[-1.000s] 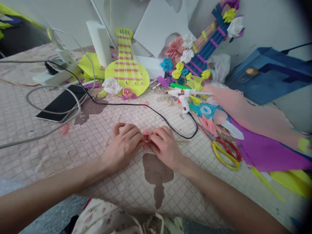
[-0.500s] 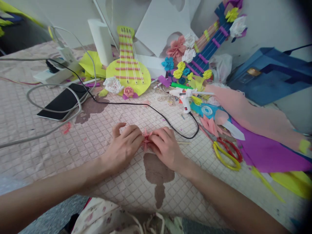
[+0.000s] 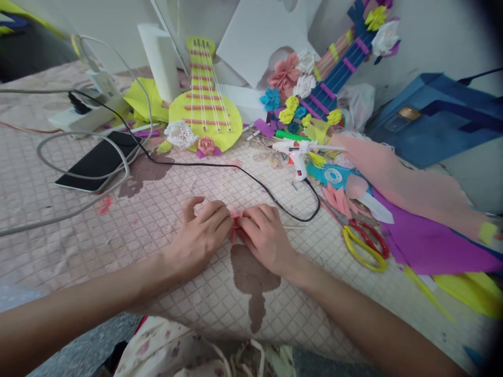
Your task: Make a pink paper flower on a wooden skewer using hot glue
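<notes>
Pink paper piece between the two hands, at the table, inward from the middle of its near edge. Beyond the far edge rises a pale wall; a quilted cloth in diamonds covers the top, with brown patches between the hands and the near edge. Towards the far right corner sits a blue bag. Along the far edge stand a blue paper guitar with paper flowers and a yellow one. Nearer the right edge lie a purple sheet and scissors, with a white glue gun farther in.

Dark blur swallows the right side of the view, and both forearms are cut off. Behind the right hand one end of a thin stick disappears; whether it joins the paper, I cannot tell.

Left hand and right pinch the paper from opposite sides, fingertips together on it, one left finger curled away. Slim points show above and below, deeper pink in the middle; fingers cover the rest.
</notes>
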`<action>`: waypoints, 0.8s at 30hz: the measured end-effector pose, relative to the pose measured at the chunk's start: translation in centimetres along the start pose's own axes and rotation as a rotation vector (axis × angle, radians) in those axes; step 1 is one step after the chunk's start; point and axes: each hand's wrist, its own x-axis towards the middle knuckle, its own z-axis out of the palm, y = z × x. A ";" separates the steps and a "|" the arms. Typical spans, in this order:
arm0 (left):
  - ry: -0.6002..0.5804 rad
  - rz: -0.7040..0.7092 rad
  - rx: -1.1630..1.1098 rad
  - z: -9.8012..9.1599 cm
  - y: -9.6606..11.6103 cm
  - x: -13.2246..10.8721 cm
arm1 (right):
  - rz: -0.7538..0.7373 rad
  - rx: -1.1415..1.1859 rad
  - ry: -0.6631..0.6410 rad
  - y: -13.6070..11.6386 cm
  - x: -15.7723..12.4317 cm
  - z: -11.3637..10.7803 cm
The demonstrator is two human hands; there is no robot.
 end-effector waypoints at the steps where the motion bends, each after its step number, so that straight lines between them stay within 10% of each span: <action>1: -0.003 0.001 0.004 0.0 0.0 0.1 | -0.004 -0.013 -0.007 0.0 0.0 0.0; 24: -0.009 -0.155 -0.224 -0.3 0.0 0.2 | 0.066 0.034 0.022 -0.1 -0.4 0.0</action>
